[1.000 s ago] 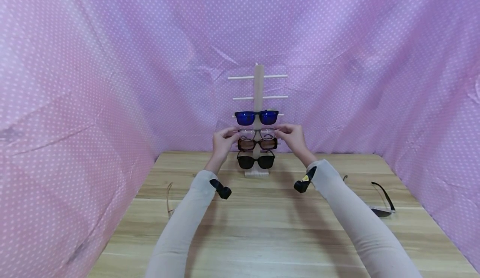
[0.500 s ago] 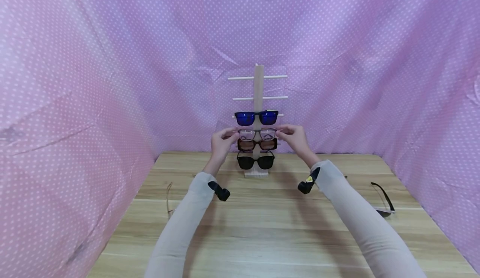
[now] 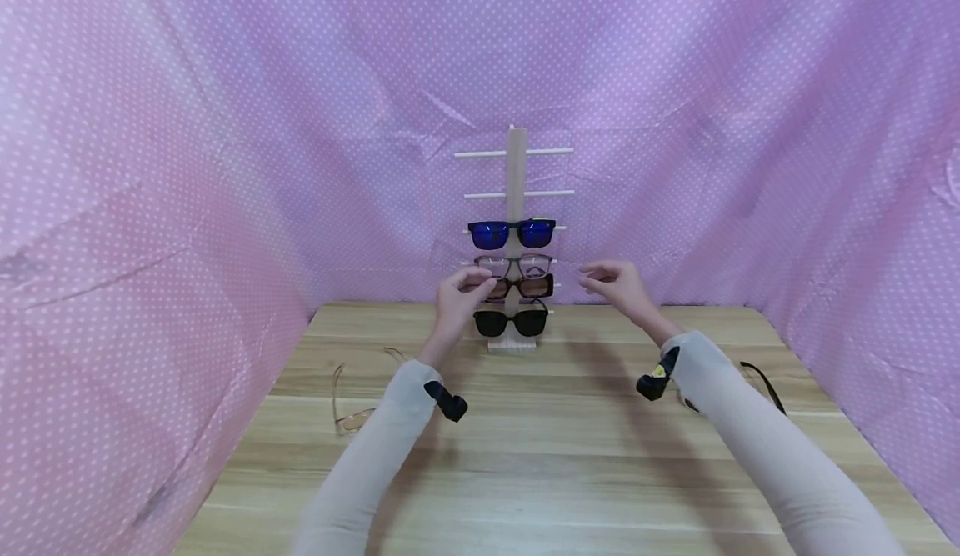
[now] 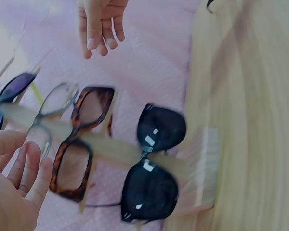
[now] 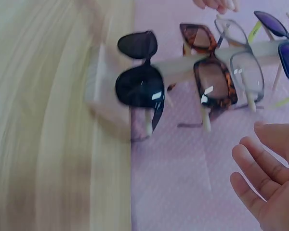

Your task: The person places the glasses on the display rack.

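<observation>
The clear-lensed glasses [image 3: 525, 264] sit on a rod of the wooden stand [image 3: 516, 168], between the blue-lensed pair [image 3: 491, 236] above and the tortoiseshell pair [image 3: 536, 287] below. Their long axis runs nearly level from left to right, across the stand, so that each end of the frame is turned toward one hand. The left hand [image 3: 457, 298] is the nearer one: its fingertips are at the left lens and overlap it in the left wrist view — whether they touch, I cannot tell. Its grip is narrow, with a small gap between thumb and fingers, and appears to hold nothing. The right hand [image 3: 621, 288] hangs apart, beyond the right end of the frame, with the glasses to its left; its grip is loose, a little wider, and holds nothing. For any new contact, I judge, the left hand has the shorter reach.
</observation>
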A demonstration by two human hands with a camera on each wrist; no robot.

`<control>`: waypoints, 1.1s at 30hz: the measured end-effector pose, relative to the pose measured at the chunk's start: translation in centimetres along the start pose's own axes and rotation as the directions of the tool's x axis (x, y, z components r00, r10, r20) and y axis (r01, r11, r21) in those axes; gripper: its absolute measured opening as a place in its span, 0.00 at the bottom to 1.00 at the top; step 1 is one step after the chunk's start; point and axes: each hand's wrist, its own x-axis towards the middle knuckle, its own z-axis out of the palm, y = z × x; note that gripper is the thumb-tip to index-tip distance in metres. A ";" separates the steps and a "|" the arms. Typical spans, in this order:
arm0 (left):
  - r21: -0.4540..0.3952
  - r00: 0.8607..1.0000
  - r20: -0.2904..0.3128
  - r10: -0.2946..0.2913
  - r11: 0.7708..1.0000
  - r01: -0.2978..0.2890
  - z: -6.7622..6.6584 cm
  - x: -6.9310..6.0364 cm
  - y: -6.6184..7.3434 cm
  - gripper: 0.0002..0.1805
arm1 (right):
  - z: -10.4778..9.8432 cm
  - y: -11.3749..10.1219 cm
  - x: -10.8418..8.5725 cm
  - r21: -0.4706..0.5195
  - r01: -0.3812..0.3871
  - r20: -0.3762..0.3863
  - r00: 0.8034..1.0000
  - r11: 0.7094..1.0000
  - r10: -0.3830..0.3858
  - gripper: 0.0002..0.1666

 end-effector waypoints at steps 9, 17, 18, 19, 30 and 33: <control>0.020 0.979 0.202 0.026 0.999 -0.030 4.0 -2.8 -0.9 0.10 | -4.8 3.7 -3.2 -0.101 0.026 0.038 0.999 0.995 -0.022 0.17; 0.057 0.935 0.354 -0.034 0.998 0.015 7.9 -5.0 -2.5 0.13 | -9.4 5.3 -6.5 -0.215 0.066 0.086 0.995 0.974 -0.048 0.16; 0.059 0.928 0.370 -0.043 0.998 0.022 8.4 -5.2 -2.7 0.13 | -10.0 5.4 -6.9 -0.231 0.058 0.096 0.995 0.971 -0.036 0.16; 0.058 0.923 0.381 -0.048 0.998 0.028 8.8 -5.4 -2.8 0.14 | -10.5 5.4 -7.3 -0.247 0.046 0.108 0.994 0.968 -0.020 0.16; 0.047 0.878 0.471 -0.090 0.996 0.077 12.9 -7.2 -4.4 0.16 | -14.2 7.1 -10.5 -0.347 -0.023 0.179 0.980 0.938 0.090 0.20; 0.042 0.870 0.480 -0.114 0.993 0.107 13.9 -7.6 -4.9 0.16 | -15.1 7.9 -11.3 -0.338 -0.023 0.196 0.976 0.941 0.094 0.21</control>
